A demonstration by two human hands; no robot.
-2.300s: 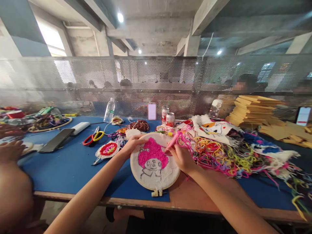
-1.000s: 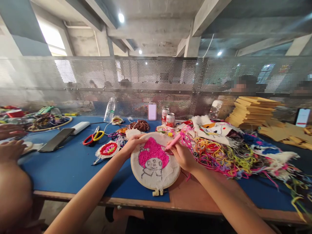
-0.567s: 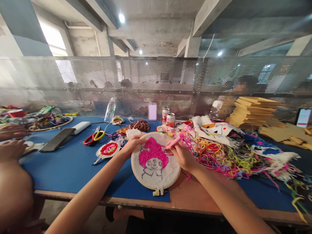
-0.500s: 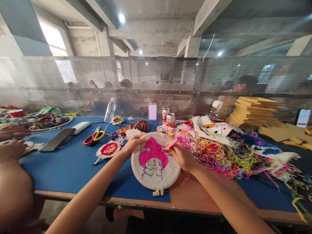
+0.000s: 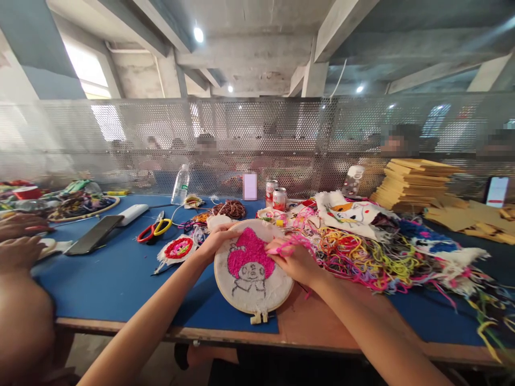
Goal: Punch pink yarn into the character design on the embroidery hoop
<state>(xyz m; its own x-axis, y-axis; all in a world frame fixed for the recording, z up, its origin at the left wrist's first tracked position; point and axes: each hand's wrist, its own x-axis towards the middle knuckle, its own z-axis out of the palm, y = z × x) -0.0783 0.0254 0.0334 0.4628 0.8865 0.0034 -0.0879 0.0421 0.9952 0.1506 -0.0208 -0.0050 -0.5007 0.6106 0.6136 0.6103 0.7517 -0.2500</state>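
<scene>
your left hand (image 5: 217, 239) grips hoop (image 5: 252, 266) rim | right hand (image 5: 293, 260) pinches pink needle (image 5: 281, 249) on cloth | 2 cans (image 5: 276, 195), 1 bottle (image 5: 181, 185) on worktop (image 5: 116, 279)

The pink tool (image 5: 285, 248) in the right hand (image 5: 295, 264) is smeared by motion, so its tip cannot be made out. Part of the embroidery hoop (image 5: 252, 268) is covered by that hand, and a co-worker's hands (image 5: 16, 238) are cut off by the left edge.
</scene>
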